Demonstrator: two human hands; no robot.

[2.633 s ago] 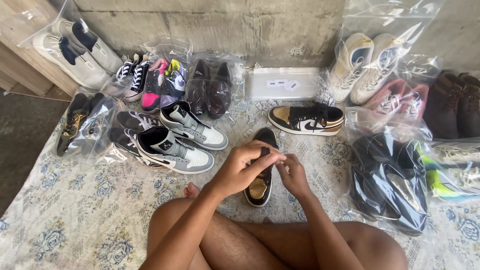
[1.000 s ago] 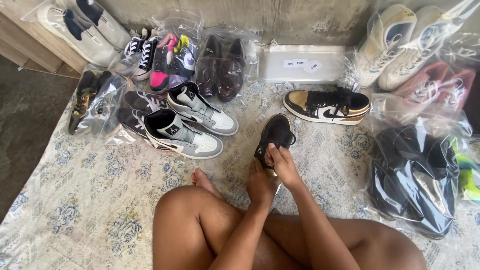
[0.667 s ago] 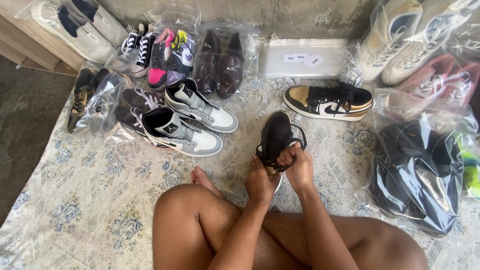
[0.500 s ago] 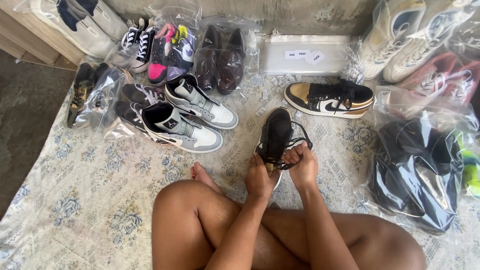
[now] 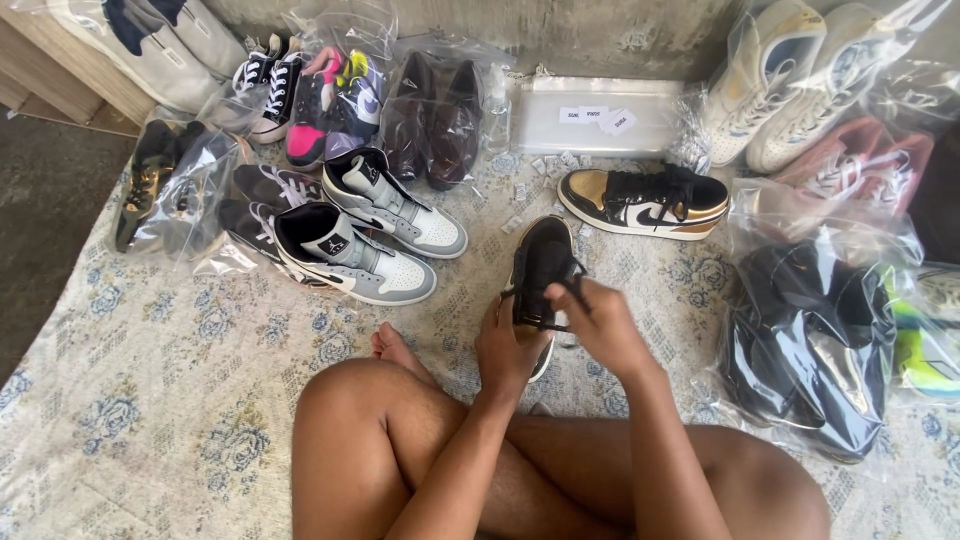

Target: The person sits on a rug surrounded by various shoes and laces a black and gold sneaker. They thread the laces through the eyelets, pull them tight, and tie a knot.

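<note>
Black sneaker (image 5: 540, 262) with gold toe, toe pointing away, on floral bedsheet (image 5: 130, 400) in front of crossed legs. Left hand (image 5: 508, 345) closed around heel end. Right hand (image 5: 600, 320) pinching black lace (image 5: 572, 275) over tongue. Matching gold-black sneaker (image 5: 645, 200) just beyond. Grey-white high-tops (image 5: 360, 240) to left; bagged dark shoes (image 5: 810, 340) to right.

A single head-worn camera looks steeply down and forward over the person's crossed legs, close to the black and gold sneaker (image 5: 540, 275) at frame centre. Beyond that sneaker the view reaches the wall (image 5: 600, 30); bagged shoes flank it on both sides.
</note>
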